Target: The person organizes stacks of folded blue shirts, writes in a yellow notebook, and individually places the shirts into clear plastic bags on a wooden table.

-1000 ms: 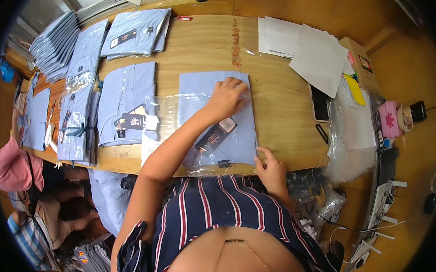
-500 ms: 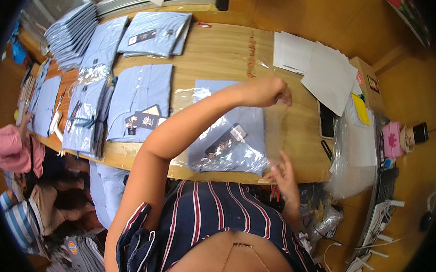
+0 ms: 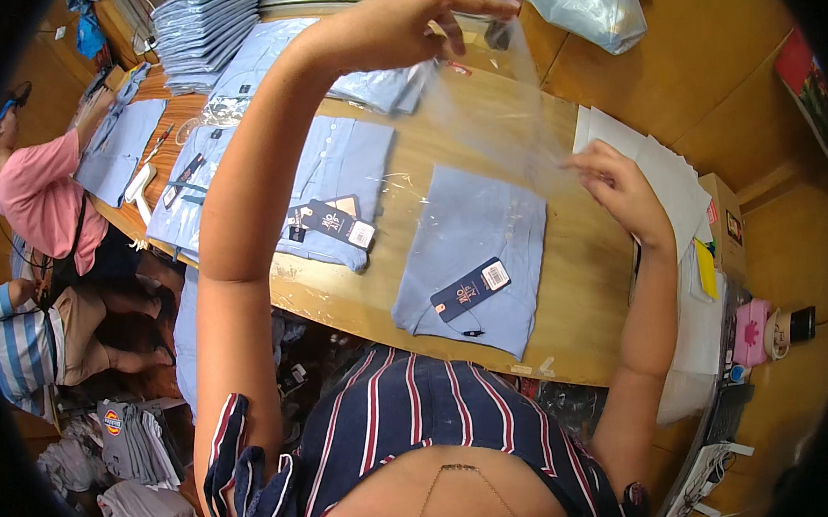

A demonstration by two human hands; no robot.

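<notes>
A folded light-blue shirt (image 3: 487, 227) lies on the wooden table in front of me, with a dark hang tag (image 3: 470, 290) on top. Over its far side a clear plastic bag (image 3: 509, 113) is stretched between my hands, blurred and see-through. High up near the far edge, my left hand (image 3: 411, 25) has the bag's upper end at its fingers, the index finger reaching out to the right. Lower and to the right, my right hand (image 3: 616, 184) pinches the bag's other end between thumb and fingers. The bag is raised off the shirt.
Left of the shirt lies another folded blue shirt (image 3: 339, 164) with tags. A stack of bagged shirts (image 3: 206, 40) stands far left, near a white tagging gun (image 3: 139, 184). White papers (image 3: 653, 166) lie at right. A co-worker in pink (image 3: 45, 189) is at left.
The clear bag has come up off the shirt in front of me. My left hand has moved up and away, my right hand up and to the right. The view has shifted.
</notes>
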